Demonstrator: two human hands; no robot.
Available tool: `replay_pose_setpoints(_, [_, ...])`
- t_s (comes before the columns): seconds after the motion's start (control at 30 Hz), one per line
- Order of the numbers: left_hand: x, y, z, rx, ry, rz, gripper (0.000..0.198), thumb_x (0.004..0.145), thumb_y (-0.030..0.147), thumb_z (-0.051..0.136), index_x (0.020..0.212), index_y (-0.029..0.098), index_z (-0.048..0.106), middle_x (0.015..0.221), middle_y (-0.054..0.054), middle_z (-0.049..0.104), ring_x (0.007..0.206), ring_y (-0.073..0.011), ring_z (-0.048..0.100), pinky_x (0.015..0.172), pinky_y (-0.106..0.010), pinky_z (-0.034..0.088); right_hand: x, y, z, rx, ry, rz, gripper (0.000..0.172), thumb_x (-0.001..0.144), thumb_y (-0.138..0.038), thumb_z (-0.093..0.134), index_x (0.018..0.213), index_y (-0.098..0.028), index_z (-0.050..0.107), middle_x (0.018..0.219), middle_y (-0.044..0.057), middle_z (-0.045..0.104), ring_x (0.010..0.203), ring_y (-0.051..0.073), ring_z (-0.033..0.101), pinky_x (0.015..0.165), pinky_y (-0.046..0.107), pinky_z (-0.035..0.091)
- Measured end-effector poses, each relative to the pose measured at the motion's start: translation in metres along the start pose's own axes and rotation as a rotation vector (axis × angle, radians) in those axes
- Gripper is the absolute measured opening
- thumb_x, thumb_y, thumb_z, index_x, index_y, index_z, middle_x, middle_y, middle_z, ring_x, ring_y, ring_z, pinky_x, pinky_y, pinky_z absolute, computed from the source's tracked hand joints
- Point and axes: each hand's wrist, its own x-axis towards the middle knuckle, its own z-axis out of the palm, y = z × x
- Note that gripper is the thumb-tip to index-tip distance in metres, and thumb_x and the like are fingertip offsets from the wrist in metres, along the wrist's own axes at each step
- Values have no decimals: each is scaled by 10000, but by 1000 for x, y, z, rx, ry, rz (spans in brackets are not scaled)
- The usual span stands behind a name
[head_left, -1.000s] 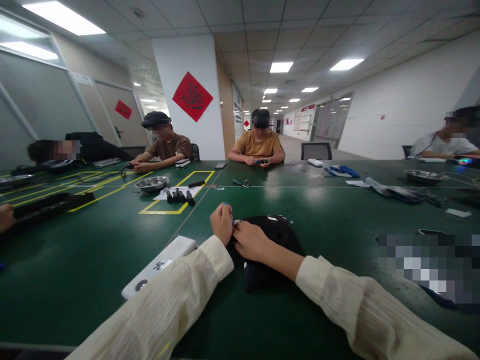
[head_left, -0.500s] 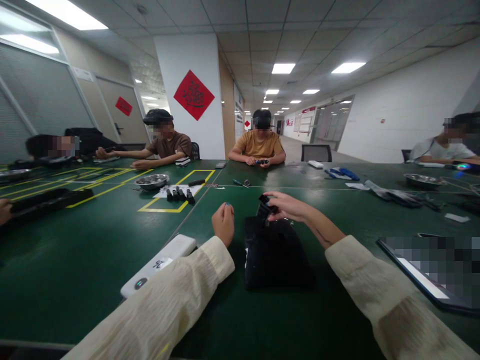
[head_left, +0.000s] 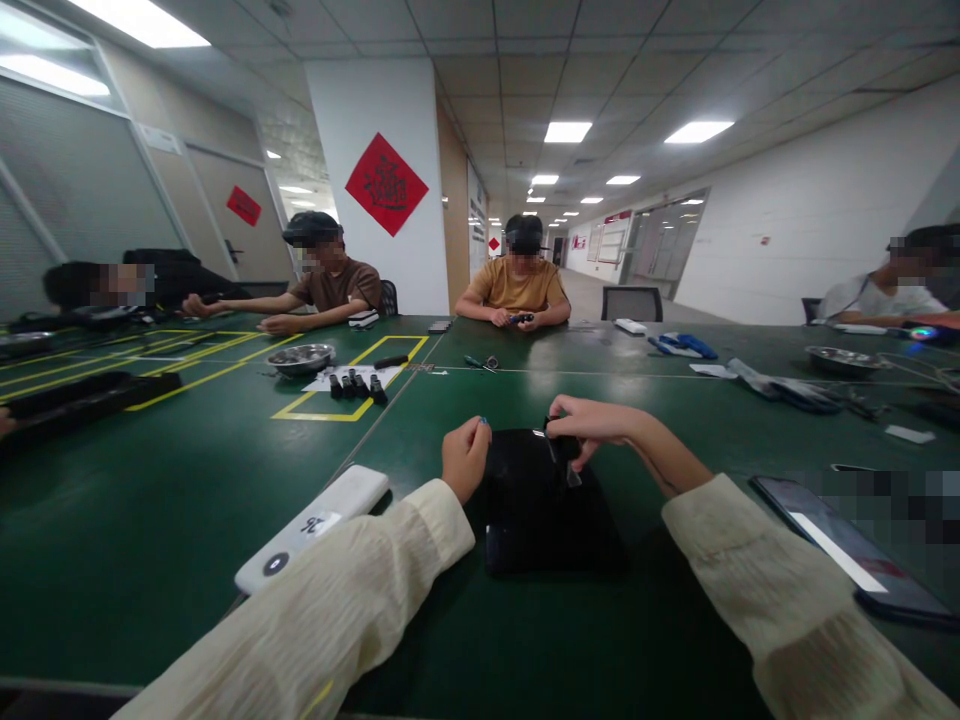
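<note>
My left hand [head_left: 464, 460] is closed in a pinch at the left edge of a flat black pad [head_left: 555, 540]. A tiny blue piece [head_left: 485, 422] shows at its fingertips, too small to name. Over the far part of the pad, my right hand [head_left: 604, 425] bends down with its fingers closed around a small black part [head_left: 561, 447]. The fingers cover much of that part, and I cannot tell whether it touches the pad. A clear or shiny edge [head_left: 574, 478] shows at its lower end.
A white power bank [head_left: 322, 525] lies by my left sleeve, a phone [head_left: 847, 550] at the right. Farther off are several black cylinders [head_left: 358, 385], a metal bowl [head_left: 301, 358], pliers [head_left: 480, 363] and blue gloves [head_left: 682, 346]. Co-workers sit around the green table [head_left: 187, 490].
My right hand has moved right and lowered the black part over the pad, turning it. My left hand has shifted slightly right, to the pad's edge, still pinched.
</note>
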Motion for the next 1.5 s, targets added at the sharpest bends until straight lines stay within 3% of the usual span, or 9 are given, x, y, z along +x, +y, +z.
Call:
replay_pose_setpoints(0.33, [-1,1,0,19,-57,-5,339,832,333,344,528,189,388,460,45,377,487,-100,394,489,-219,282,5,1,-3,-35,37,10,322,717,-264,653,890,-173,398,582,-17,586,490,175,652,445,249,542])
replay_pose_setpoints(0.53, [0,2,1,6,-76,-15,343,829,334,345,522,189,396,455,46,384,481,-99,404,492,-220,295,2,4,-12,-95,-92,55,478,706,-452,678,969,-158,408,638,15,627,557,158,663,507,233,548])
replay_pose_setpoints(0.8, [2,-1,1,-36,-68,-73,324,816,330,351,529,192,411,443,50,384,460,-98,403,476,-216,305,7,7,-5,-211,-183,47,513,755,-554,574,1024,-165,376,799,23,598,589,107,633,564,248,546])
replay_pose_setpoints(0.97, [2,-1,1,-45,-84,-82,314,807,331,354,530,194,412,437,51,374,452,-98,394,465,-214,301,15,23,-15,-113,-286,-1,477,763,-571,550,988,-163,443,804,34,581,668,124,610,597,260,536])
replay_pose_setpoints(1.03, [3,-1,1,-42,-85,-79,318,809,336,351,529,195,405,435,51,369,449,-98,388,459,-214,295,22,39,-27,-9,-229,-23,450,796,-583,493,958,-166,451,787,30,566,670,117,591,606,246,523])
replay_pose_setpoints(1.1, [3,-2,1,-38,-82,-81,319,810,337,348,528,196,399,434,51,365,447,-97,384,455,-214,290,30,57,-40,75,-71,-25,452,839,-608,374,943,-174,443,740,17,540,614,101,559,554,216,488])
replay_pose_setpoints(1.17, [3,-3,1,-37,-86,-85,317,808,336,349,528,197,396,434,51,363,446,-97,381,454,-215,288,39,75,-51,35,119,23,467,860,-616,285,877,-175,437,649,-13,477,518,82,489,467,188,419])
replay_pose_setpoints(1.23, [3,-4,2,-39,-99,-79,317,808,339,352,528,197,396,435,51,361,449,-98,383,458,-216,290,46,88,-57,-86,198,91,485,889,-585,200,803,-171,438,587,-28,419,469,78,438,425,185,368])
replay_pose_setpoints(1.5, [0,1,1,48,-159,-13,367,837,384,319,537,193,411,463,41,386,493,-108,410,502,-229,298,54,81,-36,-566,76,213,440,882,-460,345,664,-134,546,514,-15,423,370,75,376,418,228,320])
